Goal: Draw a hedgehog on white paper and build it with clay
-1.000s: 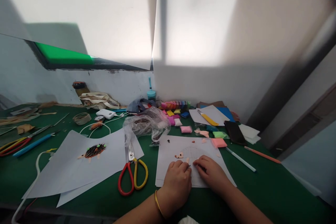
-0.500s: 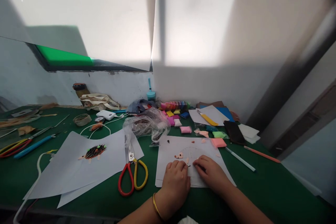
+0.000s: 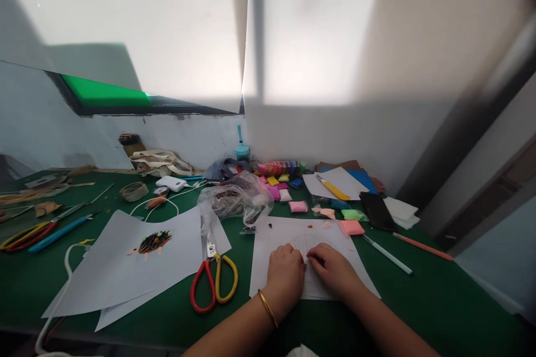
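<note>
A sheet of white paper lies in front of me with a pencilled dome-shaped outline on it. My left hand rests on the sheet with its fingers curled, covering the lower left of the drawing. Beside it, my right hand has thumb and forefinger drawn together close to the outline's lower edge. Whatever either hand may hold is hidden or too small to make out. Small bits of dark clay, brown clay and peach clay sit near the sheet's top.
Left of my hands lie red-and-yellow-handled scissors and a paper bearing a spiny clay hedgehog. Behind are a clear plastic bag and clay packs. A salmon clay block, white pen and phone stand right.
My left hand has moved forward over the peach clay face and foot that showed on the drawing before. My right hand has shifted slightly forward. The whole view has moved a little.
</note>
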Tool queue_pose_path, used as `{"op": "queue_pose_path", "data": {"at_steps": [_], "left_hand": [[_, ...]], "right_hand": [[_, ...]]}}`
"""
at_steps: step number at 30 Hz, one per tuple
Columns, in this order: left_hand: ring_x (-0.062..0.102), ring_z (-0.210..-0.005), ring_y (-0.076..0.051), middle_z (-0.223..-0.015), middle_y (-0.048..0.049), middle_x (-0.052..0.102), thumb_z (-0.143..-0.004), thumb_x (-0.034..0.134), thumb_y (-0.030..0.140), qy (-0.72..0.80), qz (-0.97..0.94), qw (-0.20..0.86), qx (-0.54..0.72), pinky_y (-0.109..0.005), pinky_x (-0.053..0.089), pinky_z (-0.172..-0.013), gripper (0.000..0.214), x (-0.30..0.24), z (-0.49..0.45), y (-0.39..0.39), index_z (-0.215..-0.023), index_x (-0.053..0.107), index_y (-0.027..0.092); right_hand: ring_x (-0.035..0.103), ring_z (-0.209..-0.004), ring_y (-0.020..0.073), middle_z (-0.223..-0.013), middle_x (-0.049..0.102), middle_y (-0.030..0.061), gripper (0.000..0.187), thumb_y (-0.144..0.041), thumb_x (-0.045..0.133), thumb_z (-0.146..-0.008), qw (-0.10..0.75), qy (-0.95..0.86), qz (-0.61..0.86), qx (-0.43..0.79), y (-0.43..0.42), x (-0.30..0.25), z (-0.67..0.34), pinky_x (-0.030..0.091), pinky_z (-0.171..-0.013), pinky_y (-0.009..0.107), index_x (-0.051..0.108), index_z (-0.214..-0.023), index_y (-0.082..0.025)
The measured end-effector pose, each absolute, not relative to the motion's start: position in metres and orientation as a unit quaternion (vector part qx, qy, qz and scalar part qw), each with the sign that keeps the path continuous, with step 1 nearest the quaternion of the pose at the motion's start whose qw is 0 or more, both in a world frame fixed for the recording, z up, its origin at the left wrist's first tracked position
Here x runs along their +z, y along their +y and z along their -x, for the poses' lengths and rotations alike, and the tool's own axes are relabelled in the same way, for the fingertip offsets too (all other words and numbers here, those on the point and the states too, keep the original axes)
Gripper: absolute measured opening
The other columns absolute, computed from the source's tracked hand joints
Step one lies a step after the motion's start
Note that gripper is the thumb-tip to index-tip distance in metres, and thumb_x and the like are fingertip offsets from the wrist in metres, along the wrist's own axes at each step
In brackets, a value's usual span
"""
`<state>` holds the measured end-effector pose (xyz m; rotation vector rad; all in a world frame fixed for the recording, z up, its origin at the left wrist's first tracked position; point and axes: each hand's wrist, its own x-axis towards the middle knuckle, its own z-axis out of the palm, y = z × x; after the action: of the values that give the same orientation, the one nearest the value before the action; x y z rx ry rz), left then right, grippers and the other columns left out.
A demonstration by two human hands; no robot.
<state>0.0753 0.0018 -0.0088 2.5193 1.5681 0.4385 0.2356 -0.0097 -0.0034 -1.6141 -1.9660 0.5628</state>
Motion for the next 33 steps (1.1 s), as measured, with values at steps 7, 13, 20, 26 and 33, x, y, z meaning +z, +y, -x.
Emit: {"op": "queue_pose_path", "data": {"at_steps": [7, 13, 20, 26, 33], "left_hand": [[0.050, -0.092, -0.022, -0.097, -0.0056, 0.057, -0.091, 0.047, 0.022, 0.544, -0.819, 0.060, 0.171, -0.036, 0.036, -0.082, 0.015, -0.0127, -0.0680, -0.0014, -0.093, 0.061, 0.018], [0.051, -0.092, -0.022, -0.097, -0.0053, 0.057, -0.091, 0.049, 0.024, 0.560, -0.810, 0.063, 0.164, -0.035, 0.036, -0.081, 0.015, -0.0084, -0.0675, 0.0024, -0.097, 0.061, 0.018], [0.052, -0.091, -0.022, -0.097, -0.0063, 0.058, -0.092, 0.047, 0.025, 0.567, -0.808, 0.062, 0.147, -0.035, 0.036, -0.080, 0.018, -0.0072, -0.0719, 0.0038, -0.096, 0.062, 0.017], [0.052, -0.091, -0.022, -0.096, -0.0063, 0.058, -0.093, 0.047, 0.027, 0.560, -0.813, 0.056, 0.149, -0.036, 0.036, -0.080, 0.018, -0.0092, -0.0718, 0.0045, -0.097, 0.062, 0.017], [0.053, -0.090, -0.021, -0.095, -0.0057, 0.059, -0.094, 0.043, 0.024, 0.558, -0.807, 0.088, 0.170, -0.034, 0.037, -0.079, 0.022, -0.0037, -0.0673, 0.0031, -0.094, 0.064, 0.018]], "right_hand": [[0.059, -0.084, 0.0185, -0.088, 0.064, 0.0035, 0.021, -0.025, 0.046, -0.087, 0.309, -0.719, 0.585, 0.214, -0.0126, -0.0080, -0.2373, 0.045, -0.078, 0.031, 0.067, -0.086, -0.022], [0.059, -0.085, 0.0182, -0.089, 0.064, 0.0032, 0.021, -0.024, 0.046, -0.087, 0.305, -0.735, 0.573, 0.196, -0.0169, -0.0057, -0.2331, 0.045, -0.078, 0.030, 0.067, -0.086, -0.023], [0.060, -0.084, 0.0177, -0.090, 0.064, 0.0035, 0.024, -0.022, 0.046, -0.087, 0.292, -0.749, 0.566, 0.184, -0.0182, -0.0084, -0.2311, 0.045, -0.077, 0.029, 0.070, -0.090, -0.024], [0.060, -0.085, 0.0177, -0.090, 0.064, 0.0037, 0.025, -0.021, 0.046, -0.087, 0.289, -0.746, 0.571, 0.182, -0.0178, -0.0065, -0.2303, 0.046, -0.077, 0.029, 0.071, -0.089, -0.023], [0.060, -0.086, 0.0181, -0.091, 0.065, 0.0046, 0.026, -0.020, 0.046, -0.087, 0.294, -0.747, 0.568, 0.182, -0.0183, -0.0082, -0.2315, 0.046, -0.078, 0.029, 0.071, -0.091, -0.023]]}}
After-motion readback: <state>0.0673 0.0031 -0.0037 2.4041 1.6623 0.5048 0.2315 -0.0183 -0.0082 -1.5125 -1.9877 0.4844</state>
